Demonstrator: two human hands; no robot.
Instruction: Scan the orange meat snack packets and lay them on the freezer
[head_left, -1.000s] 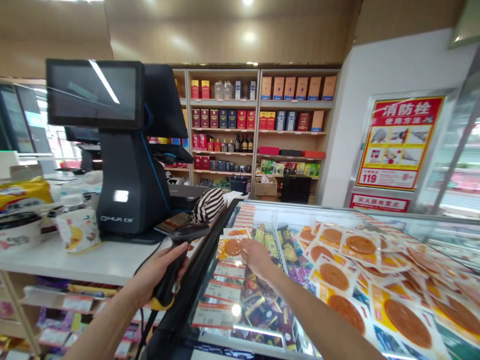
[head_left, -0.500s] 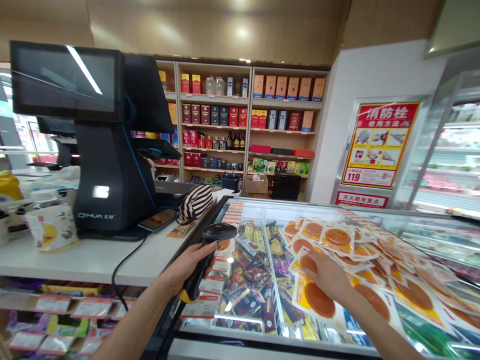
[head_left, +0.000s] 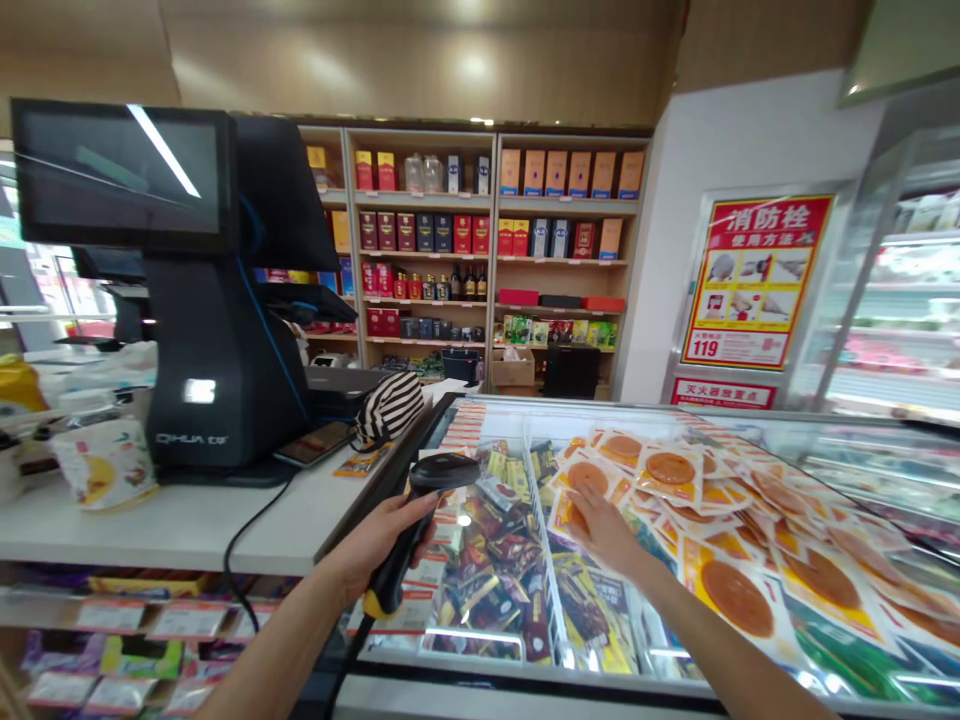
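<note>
My left hand [head_left: 390,535] is wrapped around the black and yellow handle of a barcode scanner [head_left: 442,472]. The scanner's head is tilted over the left side of a glass-topped freezer, and a cable hangs from its handle. On the glass, my right hand [head_left: 607,530] has its fingers on a flat clear packet [head_left: 562,515] with a round orange-brown slice inside. That packet overlaps a similar packet [head_left: 589,475] just above it. To the right, several more such packets [head_left: 671,470] lie in a loose, overlapping heap. The undersides of the right fingers are hidden.
Wrapped frozen treats [head_left: 487,580] show beneath the freezer glass. On the left counter [head_left: 300,525] stand a checkout terminal [head_left: 217,370], a phone [head_left: 315,443] and a striped cap [head_left: 390,405]. Behind are shelves of boxes and bottles [head_left: 427,235] and a red wall sign [head_left: 757,285].
My right hand has moved up and left across the glass, shifting a packet with it and exposing wrappers underneath. My left hand keeps the scanner in nearly the same place.
</note>
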